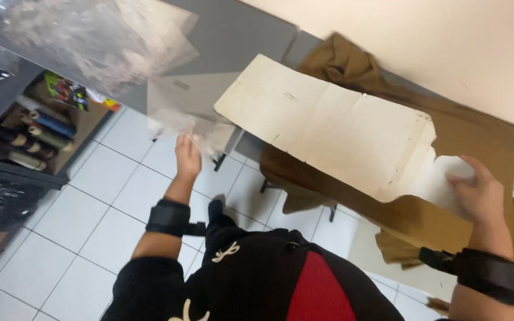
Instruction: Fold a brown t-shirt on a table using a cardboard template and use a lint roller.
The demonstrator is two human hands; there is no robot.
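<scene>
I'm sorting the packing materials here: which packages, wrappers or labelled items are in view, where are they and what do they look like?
Clear crinkled plastic bag: held up by the left hand, upper left, see-through.
Cream creased cardboard sheet: centre, held by the right hand over brown fabric; torn edge.
Colourful printed packet: on the shelf, left; green, red, dark.
Rolls: shelf below; blue, tan, dark.

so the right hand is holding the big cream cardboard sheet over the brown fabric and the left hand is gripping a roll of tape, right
Not quite: in the head view the left hand grips a clear, crinkled plastic sheet, not a roll of tape. The rest stands: the right hand holds the big cream cardboard sheet over the brown fabric.
</scene>
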